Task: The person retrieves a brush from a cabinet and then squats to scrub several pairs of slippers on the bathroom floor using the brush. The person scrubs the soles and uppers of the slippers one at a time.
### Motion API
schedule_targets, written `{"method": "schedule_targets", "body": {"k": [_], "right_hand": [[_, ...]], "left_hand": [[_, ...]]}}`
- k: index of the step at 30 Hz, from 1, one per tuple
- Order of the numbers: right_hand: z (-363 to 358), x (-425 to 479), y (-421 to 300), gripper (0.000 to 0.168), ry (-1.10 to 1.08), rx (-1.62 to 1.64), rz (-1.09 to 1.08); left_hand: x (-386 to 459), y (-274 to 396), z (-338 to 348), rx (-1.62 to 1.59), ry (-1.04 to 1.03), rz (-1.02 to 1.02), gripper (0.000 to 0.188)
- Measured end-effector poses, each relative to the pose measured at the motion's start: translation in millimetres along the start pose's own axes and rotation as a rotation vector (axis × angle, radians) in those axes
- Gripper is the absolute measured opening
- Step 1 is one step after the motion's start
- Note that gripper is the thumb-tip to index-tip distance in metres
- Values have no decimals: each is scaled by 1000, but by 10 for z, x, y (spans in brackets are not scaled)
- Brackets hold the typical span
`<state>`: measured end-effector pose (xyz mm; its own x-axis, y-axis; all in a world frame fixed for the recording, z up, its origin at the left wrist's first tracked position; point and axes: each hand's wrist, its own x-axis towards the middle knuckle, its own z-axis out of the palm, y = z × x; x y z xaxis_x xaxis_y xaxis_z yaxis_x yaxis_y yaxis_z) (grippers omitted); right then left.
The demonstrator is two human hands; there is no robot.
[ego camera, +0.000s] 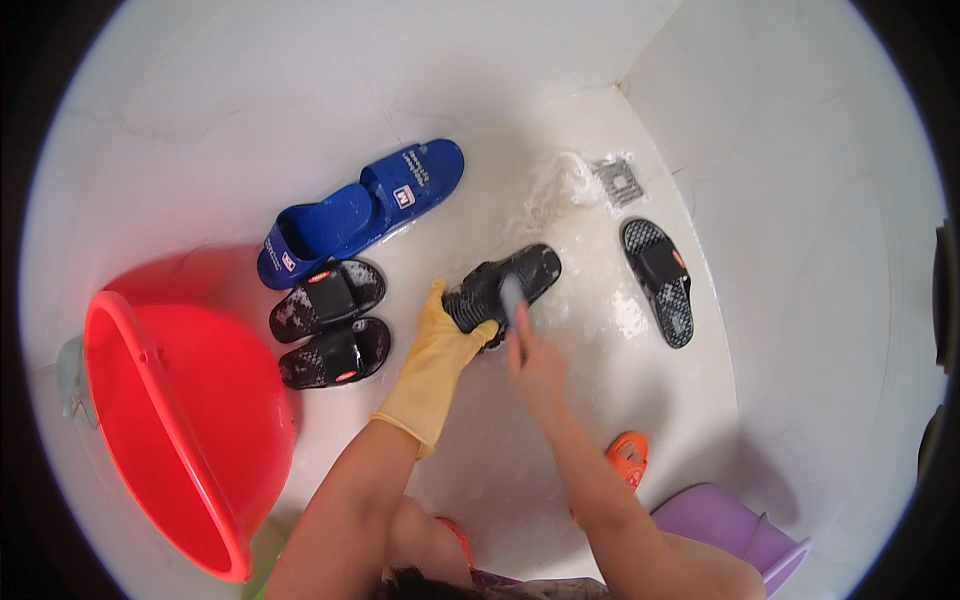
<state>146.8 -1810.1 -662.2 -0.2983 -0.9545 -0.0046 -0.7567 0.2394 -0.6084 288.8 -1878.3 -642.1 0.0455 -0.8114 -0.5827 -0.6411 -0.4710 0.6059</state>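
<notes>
A black slide sandal point(541, 267) is turned with its ridged sole up above the wet floor. My left hand point(444, 337), in a yellow rubber glove, grips it near one end. My bare right hand point(534, 360) holds a brush point(513, 294) by its handle, with the head against the sole; motion blurs it. A similar black slide with a textured footbed point(657, 281) lies upright to the right. On the left, two black slides, one upper point(328, 300) and one lower point(335, 352), rest side by side with whitish foam on them.
Blue slides point(412, 176) overlap by the wall. A red bucket point(281, 420) stands at left and a purple bucket point(709, 517) at lower right. Soapy water point(555, 191) lies near the floor drain point(619, 181). An orange sandal point(628, 456) is on the person's foot.
</notes>
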Motion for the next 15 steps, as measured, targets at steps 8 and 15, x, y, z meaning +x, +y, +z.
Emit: {"method": "schedule_targets", "body": {"k": [8, 15], "right_hand": [[-164, 772, 164, 42, -1, 30, 288], [-208, 520, 352, 44, 72, 114, 261]], "left_hand": [[-67, 357, 154, 49, 24, -43, 99], [17, 65, 239, -136, -31, -61, 102]]}}
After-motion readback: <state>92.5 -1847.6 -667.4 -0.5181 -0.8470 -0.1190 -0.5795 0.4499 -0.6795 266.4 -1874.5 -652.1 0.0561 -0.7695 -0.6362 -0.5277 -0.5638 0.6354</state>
